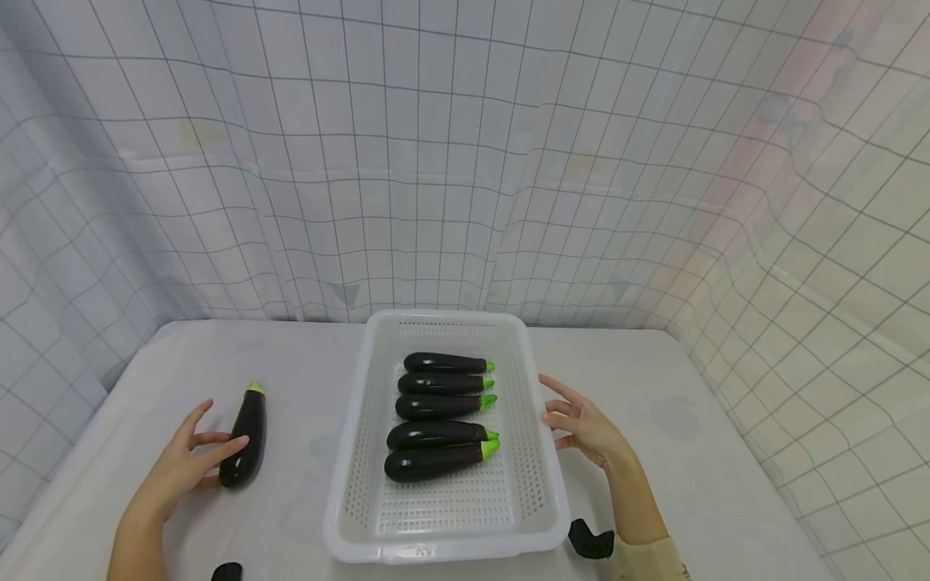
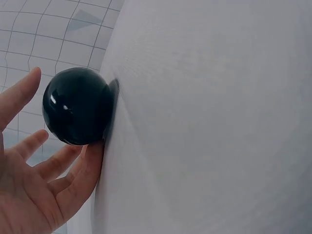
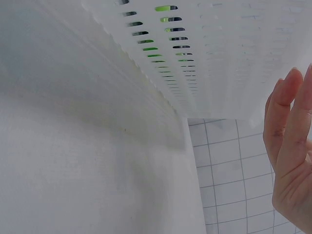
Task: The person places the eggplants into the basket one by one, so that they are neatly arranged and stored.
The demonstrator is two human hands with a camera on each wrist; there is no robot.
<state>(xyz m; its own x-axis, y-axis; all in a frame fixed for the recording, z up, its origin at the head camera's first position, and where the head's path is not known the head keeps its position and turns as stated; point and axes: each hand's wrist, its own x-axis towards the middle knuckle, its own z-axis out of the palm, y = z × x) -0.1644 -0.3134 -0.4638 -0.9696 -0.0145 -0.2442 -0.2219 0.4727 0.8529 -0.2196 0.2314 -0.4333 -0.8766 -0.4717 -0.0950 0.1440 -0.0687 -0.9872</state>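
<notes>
A dark purple eggplant (image 1: 247,436) with a green stem end lies on the white-covered table, left of the basket. My left hand (image 1: 185,460) is beside it with thumb and fingers spread; in the left wrist view the lower fingers (image 2: 80,187) reach under the eggplant's rounded end (image 2: 77,106), and the thumb stands apart from it. Several more eggplants (image 1: 436,407) lie in a row inside a white perforated plastic basket (image 1: 443,549), green ends to the right. My right hand (image 1: 587,424) is at the basket's right rim, fingers loosely extended and holding nothing.
The white tabletop (image 1: 690,452) extends on both sides of the basket. A black object (image 1: 590,539) lies near my right forearm, and another (image 1: 228,571) shows at the bottom edge on the left. Grid-patterned curtains (image 1: 436,202) surround the table at the back and sides.
</notes>
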